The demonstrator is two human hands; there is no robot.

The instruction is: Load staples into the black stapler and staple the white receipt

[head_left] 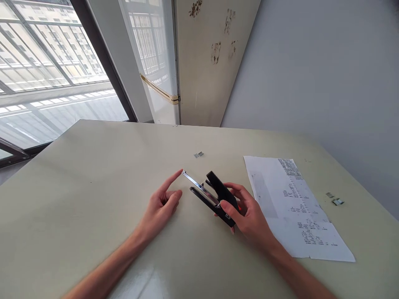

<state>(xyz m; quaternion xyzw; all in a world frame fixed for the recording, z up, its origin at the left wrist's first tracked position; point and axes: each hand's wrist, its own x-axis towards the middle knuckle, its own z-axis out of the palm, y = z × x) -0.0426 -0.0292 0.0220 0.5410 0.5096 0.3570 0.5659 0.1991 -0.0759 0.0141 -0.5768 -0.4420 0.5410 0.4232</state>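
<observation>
A black stapler (222, 193) is held above the table, with my right hand (249, 214) wrapped round its rear end. Its top arm is raised away from the base, and a shiny metal staple tray (195, 181) sticks out between them toward the upper left. The stretched index fingertip of my left hand (163, 201) touches the far tip of this tray. That hand's thumb is apart from the index finger and the other fingers are curled, with nothing visible in them. Beyond the stapler, small strips of staples (198, 155) lie on the table.
A printed sheet of paper (264, 187) lies on the pale table (93, 207) to the right. More small staple strips (338, 202) are at the right beyond the paper. A refrigerator (199, 83) stands behind the table, beside a wall and a window.
</observation>
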